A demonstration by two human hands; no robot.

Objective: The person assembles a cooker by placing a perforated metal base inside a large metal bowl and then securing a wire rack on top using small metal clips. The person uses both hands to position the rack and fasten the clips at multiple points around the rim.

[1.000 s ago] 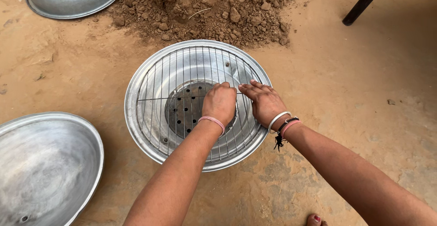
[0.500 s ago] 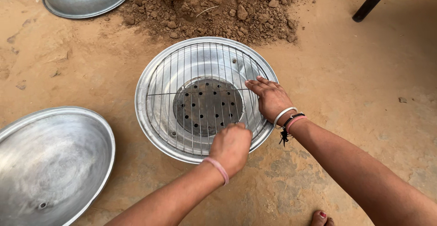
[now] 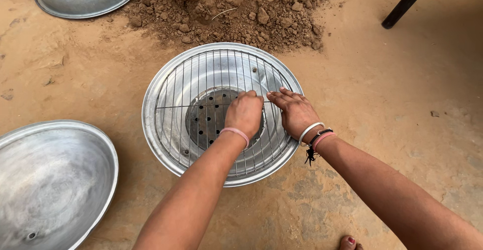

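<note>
Both bare forearms reach forward from the lower edge of the view and converge toward the middle. The left hand [image 3: 244,114] is curled, knuckles up, fingers bent downward and tucked out of sight, a thin pink band round its wrist. The right hand [image 3: 295,111] lies flatter, palm down, fingers extended together and pointing left toward the left hand's knuckles, nearly touching them. Its wrist carries a silver bangle, a black cord bracelet and a pink band.
</note>
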